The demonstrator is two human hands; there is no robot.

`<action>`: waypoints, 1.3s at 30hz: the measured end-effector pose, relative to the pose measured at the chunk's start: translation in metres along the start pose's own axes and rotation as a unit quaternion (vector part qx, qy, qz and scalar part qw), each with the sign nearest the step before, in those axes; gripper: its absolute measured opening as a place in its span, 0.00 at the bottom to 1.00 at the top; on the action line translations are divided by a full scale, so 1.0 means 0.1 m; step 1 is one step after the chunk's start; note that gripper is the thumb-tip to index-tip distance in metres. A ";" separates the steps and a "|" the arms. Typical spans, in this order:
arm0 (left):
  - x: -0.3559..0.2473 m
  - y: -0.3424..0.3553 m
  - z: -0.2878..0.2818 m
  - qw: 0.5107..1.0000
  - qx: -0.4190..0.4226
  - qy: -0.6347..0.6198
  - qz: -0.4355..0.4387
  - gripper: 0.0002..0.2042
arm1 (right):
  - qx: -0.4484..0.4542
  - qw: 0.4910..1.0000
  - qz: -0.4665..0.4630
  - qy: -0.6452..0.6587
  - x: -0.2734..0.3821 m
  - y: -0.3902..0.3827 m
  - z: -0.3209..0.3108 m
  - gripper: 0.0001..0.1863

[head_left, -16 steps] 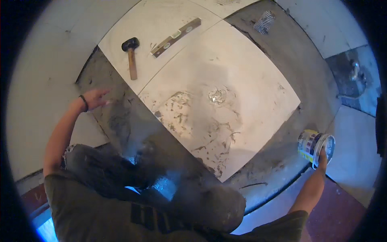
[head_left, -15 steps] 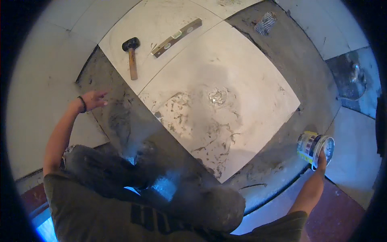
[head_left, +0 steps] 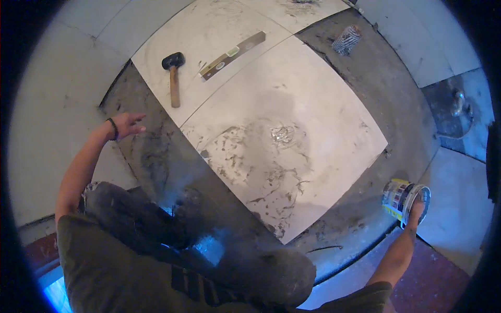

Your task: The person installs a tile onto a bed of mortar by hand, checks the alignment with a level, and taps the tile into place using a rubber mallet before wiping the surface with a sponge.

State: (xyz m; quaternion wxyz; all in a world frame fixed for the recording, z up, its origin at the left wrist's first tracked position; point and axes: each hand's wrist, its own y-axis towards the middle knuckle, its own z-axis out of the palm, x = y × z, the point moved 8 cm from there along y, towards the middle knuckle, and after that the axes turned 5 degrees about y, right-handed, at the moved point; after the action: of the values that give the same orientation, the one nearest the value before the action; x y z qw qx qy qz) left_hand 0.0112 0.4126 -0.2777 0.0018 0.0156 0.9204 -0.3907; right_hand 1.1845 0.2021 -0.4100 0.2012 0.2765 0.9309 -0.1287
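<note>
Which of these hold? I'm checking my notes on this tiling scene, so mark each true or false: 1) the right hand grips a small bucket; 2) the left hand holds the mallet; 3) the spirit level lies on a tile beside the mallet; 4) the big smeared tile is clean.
1) True: the right hand grips the rim of the small bucket, which is tipped on its side.
2) False: the left hand is empty and spread over bare grey mortar; the mallet lies apart on a tile.
3) True: the spirit level lies just right of the mallet.
4) False: the big tile carries dark smears and a wet patch.
</note>
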 end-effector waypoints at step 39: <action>0.23 0.45 1.07 0.992 -0.030 0.121 -0.002 0.14 | 0.288 0.540 -0.362 0.703 8.39 -2.46 -3.89 0.24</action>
State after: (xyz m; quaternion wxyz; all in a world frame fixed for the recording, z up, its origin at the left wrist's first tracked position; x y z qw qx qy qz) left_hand -0.0118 0.3675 -0.3851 -0.1101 0.0607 0.9251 -0.3583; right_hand 0.2842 0.5263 -0.4076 -0.6721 -0.0397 0.7072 -0.2157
